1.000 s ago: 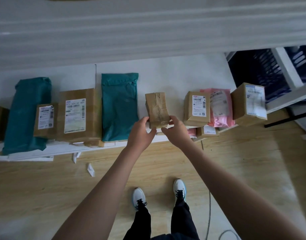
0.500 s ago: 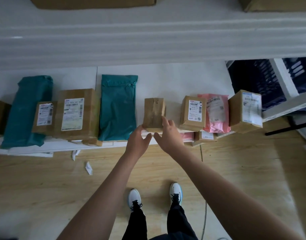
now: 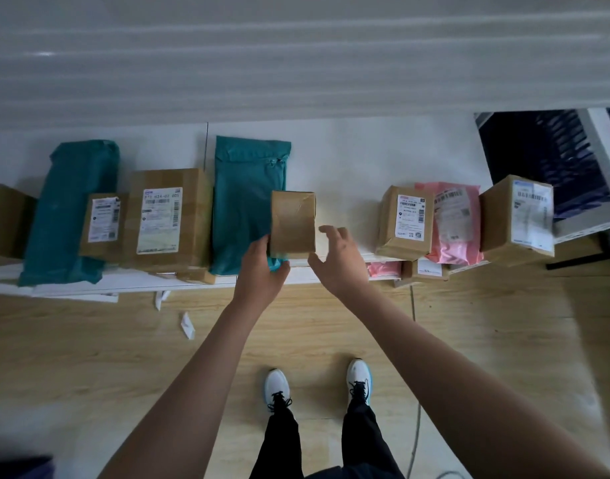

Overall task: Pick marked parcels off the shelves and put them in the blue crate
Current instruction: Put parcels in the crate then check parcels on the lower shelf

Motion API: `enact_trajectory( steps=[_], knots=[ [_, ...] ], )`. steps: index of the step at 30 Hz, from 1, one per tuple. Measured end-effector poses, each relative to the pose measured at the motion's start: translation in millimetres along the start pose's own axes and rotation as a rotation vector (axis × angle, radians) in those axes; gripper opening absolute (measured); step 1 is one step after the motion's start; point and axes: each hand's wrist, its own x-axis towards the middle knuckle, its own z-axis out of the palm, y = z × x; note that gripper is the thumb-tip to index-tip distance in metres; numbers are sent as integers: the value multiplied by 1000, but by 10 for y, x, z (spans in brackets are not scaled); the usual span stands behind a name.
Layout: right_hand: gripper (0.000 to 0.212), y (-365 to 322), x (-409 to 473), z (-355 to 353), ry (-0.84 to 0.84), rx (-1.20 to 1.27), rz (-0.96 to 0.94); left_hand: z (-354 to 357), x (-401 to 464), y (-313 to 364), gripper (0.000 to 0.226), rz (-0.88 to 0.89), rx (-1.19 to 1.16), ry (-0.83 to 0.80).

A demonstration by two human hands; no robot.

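A small plain brown box (image 3: pixel 292 221) stands at the front of the white shelf (image 3: pixel 348 157), right beside a teal mailer bag (image 3: pixel 250 202). My left hand (image 3: pixel 262 271) holds the box at its lower left corner, fingers hidden behind it. My right hand (image 3: pixel 339 259) hovers just right of the box with fingers spread, not touching it. A dark blue crate (image 3: pixel 545 160) sits at the far right behind a white frame.
Labelled brown boxes (image 3: pixel 158 219) (image 3: pixel 405 221) (image 3: pixel 517 216), a second teal bag (image 3: pixel 68 212) and a pink mailer (image 3: pixel 457 223) line the shelf. More parcels show on a lower shelf (image 3: pixel 424 269). Paper scraps (image 3: pixel 187 326) and a cable lie on the wooden floor by my feet.
The brown box has been turned and set left against the teal bag. My right hand has come off it and spread; my left hand has stayed at its lower corner.
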Motion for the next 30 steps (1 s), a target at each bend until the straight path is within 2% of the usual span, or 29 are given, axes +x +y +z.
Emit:
enact_trajectory(
  steps=[3, 8, 11, 15, 18, 23, 26, 30],
  knots=[
    [61, 173, 76, 7, -73, 92, 92, -26, 106, 48, 61, -9, 26, -18],
    [54, 305, 156, 22, -139, 196, 153, -10, 174, 136, 58, -22, 26, -60],
    [59, 359, 105, 37, -151, 242, 180, 85, 142, 194, 62, -11, 28, -103],
    [61, 507, 17, 16, -127, 249, 199, 229, 80, 294, 51, 24, 41, -128],
    [63, 577, -28, -19, -121, 220, 191, 329, 52, 373, 41, 36, 2, -102],
    [58, 650, -101, -152, -88, 85, 174, 506, 14, 674, 10, -56, -112, -102],
    [56, 658, -202, -309, -42, 43, 147, 599, -27, 694, 15, -88, -199, -124],
    [51, 555, -359, -403, -32, -210, -50, 616, -137, 596, 27, -148, -264, -100]
  ],
)
